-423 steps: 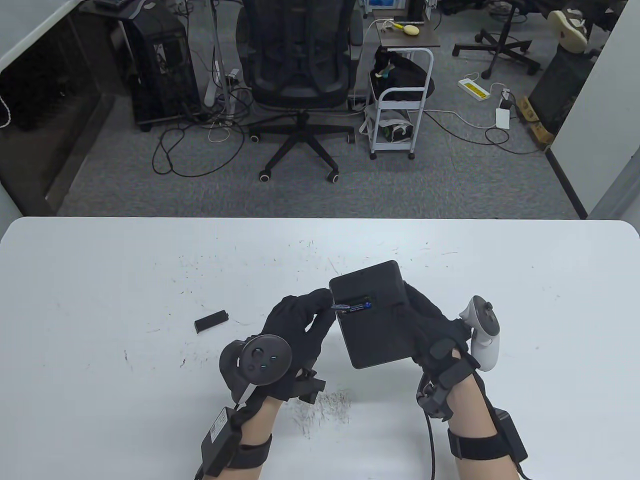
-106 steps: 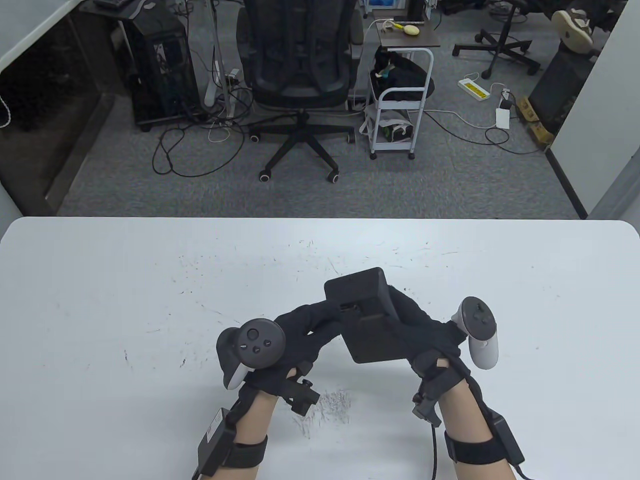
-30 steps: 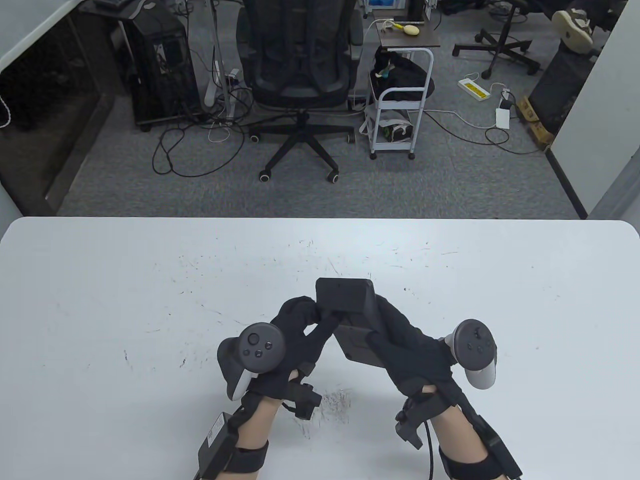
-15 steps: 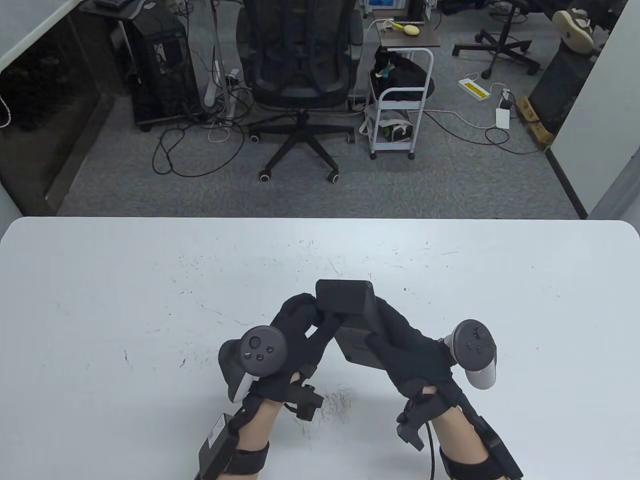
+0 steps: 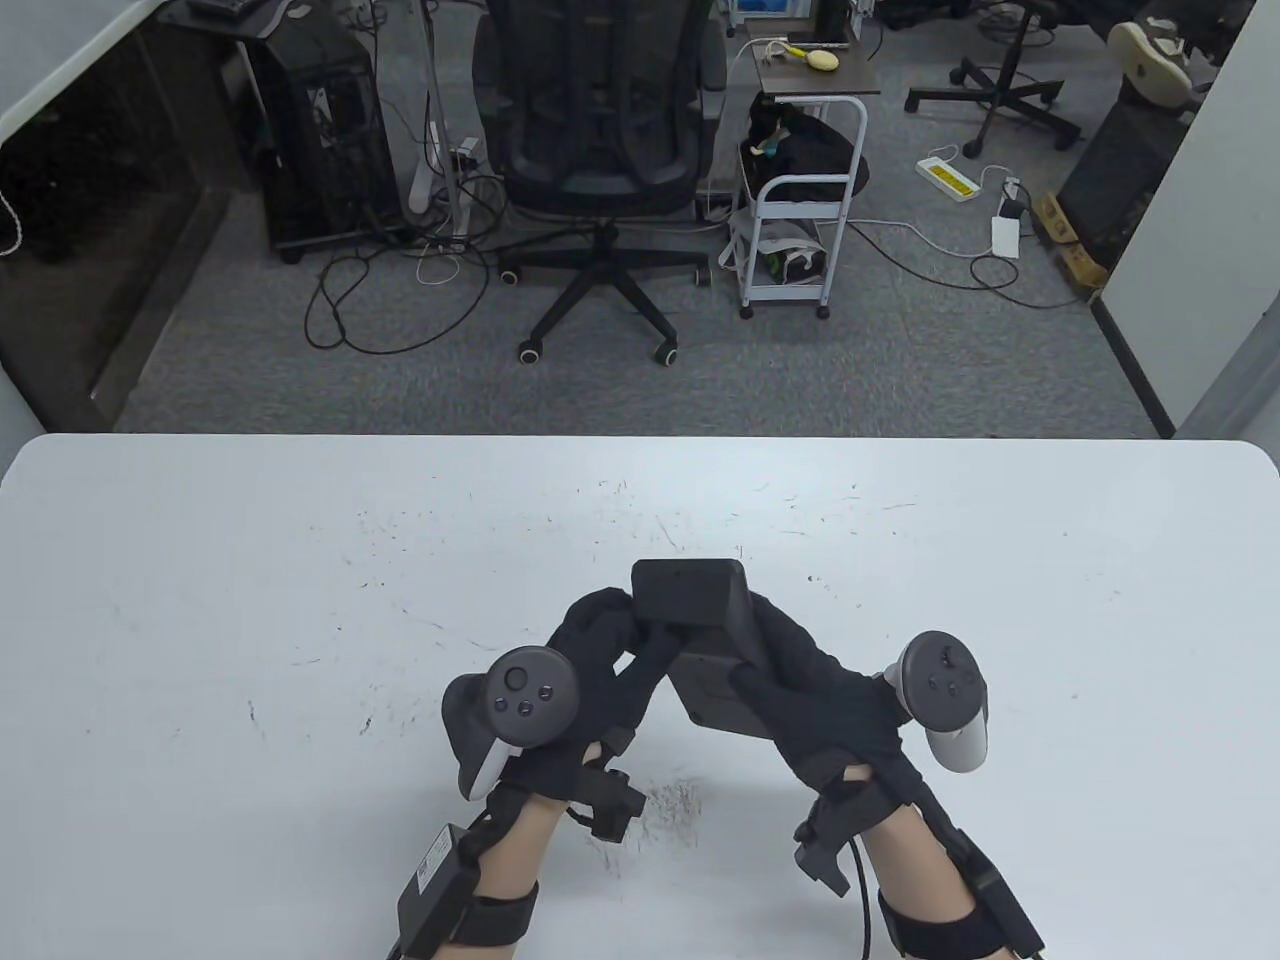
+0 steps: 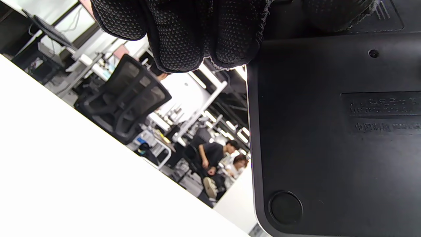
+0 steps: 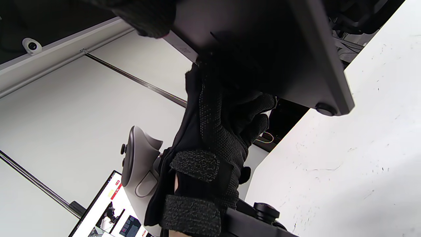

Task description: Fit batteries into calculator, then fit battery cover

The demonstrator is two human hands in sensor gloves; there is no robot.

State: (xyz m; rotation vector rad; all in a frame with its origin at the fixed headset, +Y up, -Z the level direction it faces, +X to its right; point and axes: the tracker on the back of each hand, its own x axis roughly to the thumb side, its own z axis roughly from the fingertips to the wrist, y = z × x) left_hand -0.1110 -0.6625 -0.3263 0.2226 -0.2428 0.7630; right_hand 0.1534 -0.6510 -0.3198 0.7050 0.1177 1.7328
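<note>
The black calculator (image 5: 690,592) is held up off the white table (image 5: 250,560), tilted steeply, its back toward me. My left hand (image 5: 605,640) grips its left edge, the thumb reaching across the back. My right hand (image 5: 800,690) grips its right side, fingers wrapped behind it. The left wrist view shows the calculator's back (image 6: 329,131) close up with a rubber foot (image 6: 285,208). The ridged battery cover (image 6: 388,19) sits in the back at the top, partly under a fingertip. No battery is visible. The right wrist view shows the calculator (image 7: 263,42) and my left hand (image 7: 213,131) beneath it.
Dark scuff marks (image 5: 670,805) lie on the table just in front of my wrists. An office chair (image 5: 600,130) and a small cart (image 5: 800,230) stand on the floor beyond the table's far edge.
Over the last second almost nothing moved. Earlier, the cover lay on the table at left and a battery showed in the open slot; both are gone from sight, and the calculator tilted more upright.
</note>
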